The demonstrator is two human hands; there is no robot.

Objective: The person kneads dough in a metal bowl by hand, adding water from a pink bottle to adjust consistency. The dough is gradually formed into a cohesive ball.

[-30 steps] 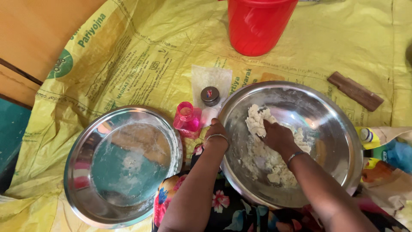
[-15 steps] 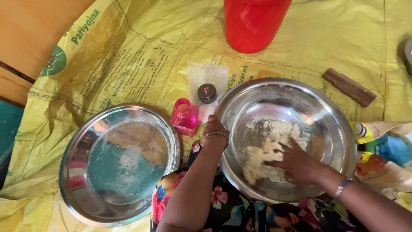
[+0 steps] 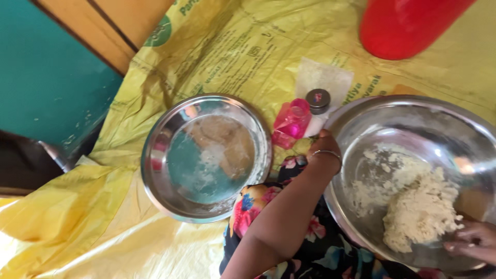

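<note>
A large steel bowl (image 3: pixel 392 111) at the right holds a pale lump of dough (image 3: pixel 421 212) and floury smears. My left hand (image 3: pixel 323 147) grips the bowl's near-left rim, a thin bangle on the wrist. My right hand (image 3: pixel 473 242) is at the lower right edge of the bowl, fingers pressed against the dough lump; only part of it shows. A second, shallower steel plate (image 3: pixel 155 175) with flour traces lies to the left, untouched.
A pink plastic cup (image 3: pixel 291 123) and a small dark-lidded jar (image 3: pixel 318 100) stand between the two vessels on a white paper. A red bucket (image 3: pixel 403 26) is at the top right. A yellow printed sack sheet (image 3: pixel 227 51) covers the floor; teal flooring at left.
The view has swung left and closer. My right hand moved from the bowl's middle to its lower right, gathering the dough into one lump. My left hand stayed on the rim.
</note>
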